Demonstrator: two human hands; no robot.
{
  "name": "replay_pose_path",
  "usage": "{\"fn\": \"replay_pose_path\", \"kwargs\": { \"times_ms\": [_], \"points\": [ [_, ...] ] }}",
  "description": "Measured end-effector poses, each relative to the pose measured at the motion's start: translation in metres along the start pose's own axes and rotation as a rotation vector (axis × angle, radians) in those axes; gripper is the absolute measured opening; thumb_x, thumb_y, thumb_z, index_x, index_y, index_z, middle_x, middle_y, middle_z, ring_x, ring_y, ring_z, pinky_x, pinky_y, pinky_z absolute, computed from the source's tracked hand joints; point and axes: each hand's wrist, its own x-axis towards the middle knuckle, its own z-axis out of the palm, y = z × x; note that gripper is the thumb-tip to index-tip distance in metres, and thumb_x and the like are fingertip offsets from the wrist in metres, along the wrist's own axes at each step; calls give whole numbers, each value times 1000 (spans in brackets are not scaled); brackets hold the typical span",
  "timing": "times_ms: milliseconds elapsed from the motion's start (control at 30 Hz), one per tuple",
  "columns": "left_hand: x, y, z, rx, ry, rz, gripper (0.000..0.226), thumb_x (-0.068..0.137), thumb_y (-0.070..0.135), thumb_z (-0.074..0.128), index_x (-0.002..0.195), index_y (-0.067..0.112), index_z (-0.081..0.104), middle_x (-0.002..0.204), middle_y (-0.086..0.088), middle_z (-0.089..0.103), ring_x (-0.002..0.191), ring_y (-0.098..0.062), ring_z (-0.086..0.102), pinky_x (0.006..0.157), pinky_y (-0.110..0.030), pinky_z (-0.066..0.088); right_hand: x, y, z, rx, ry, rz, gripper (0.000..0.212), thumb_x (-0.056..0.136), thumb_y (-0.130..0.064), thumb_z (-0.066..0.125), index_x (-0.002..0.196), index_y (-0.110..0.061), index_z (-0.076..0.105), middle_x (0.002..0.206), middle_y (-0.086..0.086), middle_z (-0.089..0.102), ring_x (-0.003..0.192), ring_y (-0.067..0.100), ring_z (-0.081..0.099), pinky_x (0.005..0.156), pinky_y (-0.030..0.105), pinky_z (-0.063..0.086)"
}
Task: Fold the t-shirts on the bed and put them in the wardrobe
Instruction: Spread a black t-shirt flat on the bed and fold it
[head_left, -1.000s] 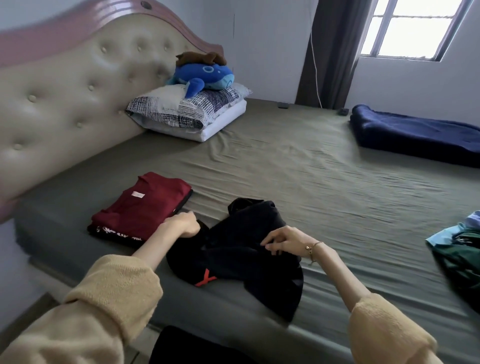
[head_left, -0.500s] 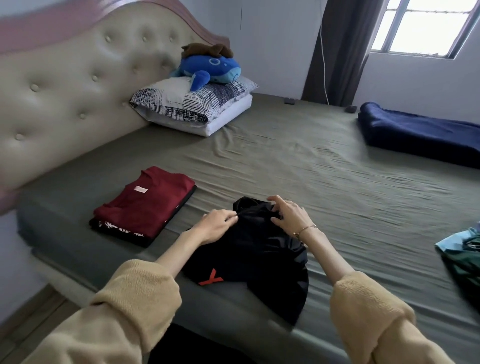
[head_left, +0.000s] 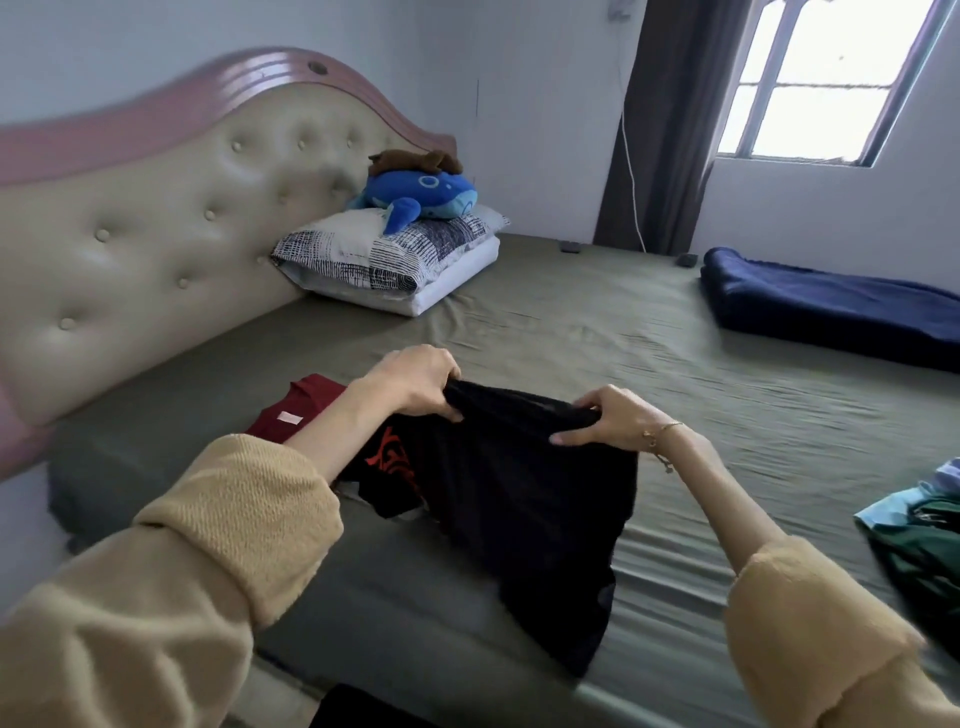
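Clutching black t-shirt (head_left: 519, 499): left grip (head_left: 415, 382), right grip (head_left: 608, 423).

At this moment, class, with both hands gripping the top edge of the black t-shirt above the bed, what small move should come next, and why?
Probably lower the black t-shirt flat onto the bed and smooth it. The left hand and right hand grip its bunched top edge, and the cloth hangs crumpled, so it cannot yet be folded like the red t-shirt beside it.
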Motion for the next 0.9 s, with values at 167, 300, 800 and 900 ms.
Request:
{"fn": "replay_pose_path", "kwargs": {
  "times_ms": [167,300,800,900],
  "points": [
    [13,19,-29,178,9,-275,39,93,22,47,127,7,53,133,-13,53,121,-30,51,96,-35,40,-15,-5,-27,-332,-222,392,33,88,-36,60,109,-10,57,99,9,59,79,22,57,52,24,47],
    [14,12,-59,-78,-621,-261,36,86,29,65,115,8,61,117,-9,65,106,-25,63,93,-33,50,-42,14,-46,200,-440,552,18,95,-26,53,92,-11,62,70,0,72,61,11,69,64,25,55],
    [127,127,-48,-32,233,-324,31,93,9,46,122,7,57,128,-11,56,120,-27,53,92,-34,42,-6,76,-131,1047,344,530,20,100,-21,41,113,-6,47,120,16,53,84,37,66,44,37,56],
    [147,149,-93,-222,697,-303,35,97,1,35,128,7,49,122,-15,58,112,-33,57,86,-40,44,5,63,-184,968,736,257,45,100,-24,35,144,-28,28,137,6,46,111,34,54,73,43,54]
  ]
}}
